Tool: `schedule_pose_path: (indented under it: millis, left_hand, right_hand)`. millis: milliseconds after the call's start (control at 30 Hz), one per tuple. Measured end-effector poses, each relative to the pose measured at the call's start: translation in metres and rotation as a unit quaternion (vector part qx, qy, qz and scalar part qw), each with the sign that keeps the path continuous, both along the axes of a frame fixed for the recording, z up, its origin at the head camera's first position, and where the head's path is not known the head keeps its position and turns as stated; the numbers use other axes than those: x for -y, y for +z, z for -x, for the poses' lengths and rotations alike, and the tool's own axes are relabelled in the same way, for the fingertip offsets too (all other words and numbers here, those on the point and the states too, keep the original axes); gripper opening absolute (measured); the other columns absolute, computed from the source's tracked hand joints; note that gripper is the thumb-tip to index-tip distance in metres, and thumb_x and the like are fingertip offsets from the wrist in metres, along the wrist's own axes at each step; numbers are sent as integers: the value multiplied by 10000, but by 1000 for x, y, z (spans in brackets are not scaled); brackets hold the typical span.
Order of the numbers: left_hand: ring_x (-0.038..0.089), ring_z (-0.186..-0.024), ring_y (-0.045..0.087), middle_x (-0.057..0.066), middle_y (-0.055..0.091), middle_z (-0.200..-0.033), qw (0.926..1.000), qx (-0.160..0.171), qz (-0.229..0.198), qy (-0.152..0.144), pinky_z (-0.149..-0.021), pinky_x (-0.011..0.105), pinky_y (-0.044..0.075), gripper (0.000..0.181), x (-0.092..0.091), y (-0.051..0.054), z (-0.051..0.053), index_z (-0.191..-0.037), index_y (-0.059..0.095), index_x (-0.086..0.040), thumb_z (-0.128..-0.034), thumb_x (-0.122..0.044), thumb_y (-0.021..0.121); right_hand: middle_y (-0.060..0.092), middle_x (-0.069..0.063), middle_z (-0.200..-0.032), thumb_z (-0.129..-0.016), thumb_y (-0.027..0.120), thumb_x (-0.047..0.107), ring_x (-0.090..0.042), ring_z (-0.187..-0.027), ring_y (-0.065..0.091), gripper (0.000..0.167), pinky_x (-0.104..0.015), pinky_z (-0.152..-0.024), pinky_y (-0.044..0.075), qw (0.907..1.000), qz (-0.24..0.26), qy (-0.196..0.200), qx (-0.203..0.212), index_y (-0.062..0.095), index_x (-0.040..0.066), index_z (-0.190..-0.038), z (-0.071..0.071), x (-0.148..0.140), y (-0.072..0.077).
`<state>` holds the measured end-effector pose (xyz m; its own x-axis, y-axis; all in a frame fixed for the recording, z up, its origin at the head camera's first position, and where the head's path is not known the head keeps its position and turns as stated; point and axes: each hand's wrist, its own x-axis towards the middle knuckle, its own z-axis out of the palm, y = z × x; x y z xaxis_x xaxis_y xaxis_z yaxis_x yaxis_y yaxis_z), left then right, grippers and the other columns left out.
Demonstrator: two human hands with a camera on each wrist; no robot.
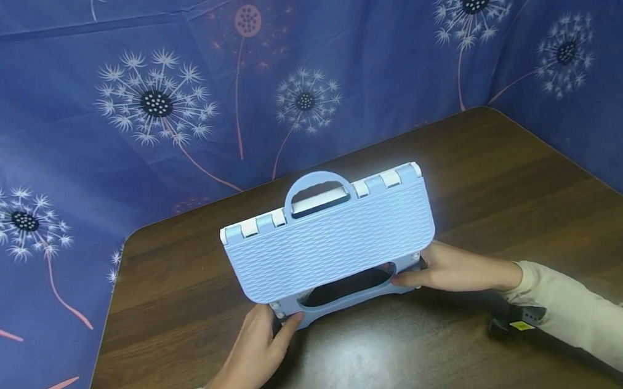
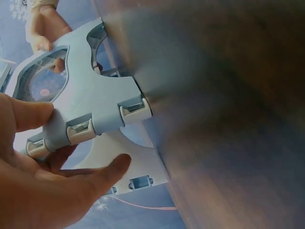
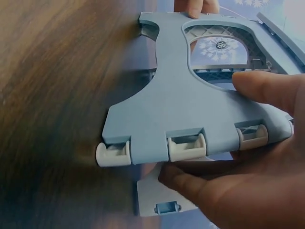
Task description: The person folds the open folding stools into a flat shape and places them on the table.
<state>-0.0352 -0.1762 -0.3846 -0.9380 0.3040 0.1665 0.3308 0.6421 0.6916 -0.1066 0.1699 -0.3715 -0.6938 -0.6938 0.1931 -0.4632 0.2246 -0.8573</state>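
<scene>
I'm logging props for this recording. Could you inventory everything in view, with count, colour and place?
Folding stool: one, light blue and white, between the two hands
Table: one, brown wood-look, beneath the stool and hands
Dandelion-print cloth: at least one, blue, behind and beside the table
Device with a yellow label: one, black, by the right cuff
Sleeves: two, cream, on the forearms
Left hand: one, gripping the stool's left side
Right hand: one, gripping its right side

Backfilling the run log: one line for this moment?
stool: blue, on or just above table | left hand: holds left side | right hand: holds right side
</scene>
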Motion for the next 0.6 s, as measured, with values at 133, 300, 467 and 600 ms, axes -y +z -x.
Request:
schedule_pose_path:
  millis: [133,300,467,600]
  left_hand:
    - [73,-835,517,-112,569,-983,9988,-376,285,131,-703,262,477,381,-3,0,-2,-1262,516,-124,-933,-111,708]
    - [64,-761,541,-119,606,-938,9981,-422,328,290,-618,213,463,353,-5,2,-4,-1236,539,-120,-929,-124,715]
    - [74,-967,656,-49,672,-1162,9988,55,-468,-113,-747,262,561,446,2,1,-1,-1303,531,-206,-916,-111,732]
    - [127,-1178,584,-80,565,-1368,9962,5,-443,-745,-895,367,531,611,8,1,6,-1431,446,-296,-915,-160,743]
  right_hand:
    - [505,-103,-1373,-898,735,126,-213,-1190,519,793,-388,-1011,426,9998,-189,-75,-90,253,193,-1525,0,-1,2]
    - [453,-45,-1417,-889,761,139,-185,-1138,510,913,-353,-975,428,9989,-179,47,-419,149,241,-1560,3,0,4]
    - [509,26,-1334,-881,783,179,-175,-1057,555,862,-312,-933,437,9969,-196,79,-762,219,228,-1531,8,-2,3]
    - [476,45,-1389,-872,796,223,-147,-1083,554,894,-304,-959,425,9953,-348,59,-904,201,233,-1540,10,-6,2]
